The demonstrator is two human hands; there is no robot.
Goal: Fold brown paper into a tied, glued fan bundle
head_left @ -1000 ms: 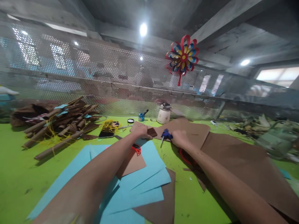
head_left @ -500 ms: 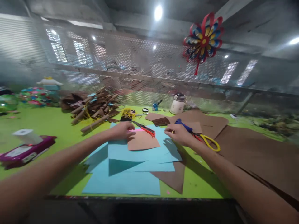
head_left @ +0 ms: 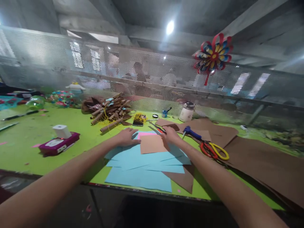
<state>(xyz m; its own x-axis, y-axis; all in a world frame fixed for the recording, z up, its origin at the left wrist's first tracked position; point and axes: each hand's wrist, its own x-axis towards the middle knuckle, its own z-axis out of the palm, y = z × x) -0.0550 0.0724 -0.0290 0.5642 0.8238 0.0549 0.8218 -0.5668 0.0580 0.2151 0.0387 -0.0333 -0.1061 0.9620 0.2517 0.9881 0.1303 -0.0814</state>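
My left hand [head_left: 127, 136] lies flat, fingers stretched, on the far left edge of a stack of light blue paper sheets [head_left: 142, 167]. My right hand [head_left: 169, 135] rests with curled fingers on the far right corner of a small brown paper piece [head_left: 152, 144] that lies on top of the blue stack. A pink sheet [head_left: 145, 134] peeks out behind the brown piece. A red utility knife [head_left: 159, 129] lies just beyond my right hand. Whether the right fingers pinch the paper is unclear.
The green table [head_left: 35, 139] holds red and yellow scissors [head_left: 215, 150], a blue glue gun [head_left: 191, 132], large brown sheets [head_left: 261, 161], a pile of brown paper rolls [head_left: 110, 110], a phone [head_left: 137, 122], a white jar [head_left: 186, 111], and a magenta box [head_left: 59, 145]. A paper pinwheel [head_left: 213, 55] hangs on the mesh fence.
The view pulled back and turned left. Both hands moved from the far brown sheets toward me onto the blue stack; the right hand came away from the blue glue gun.
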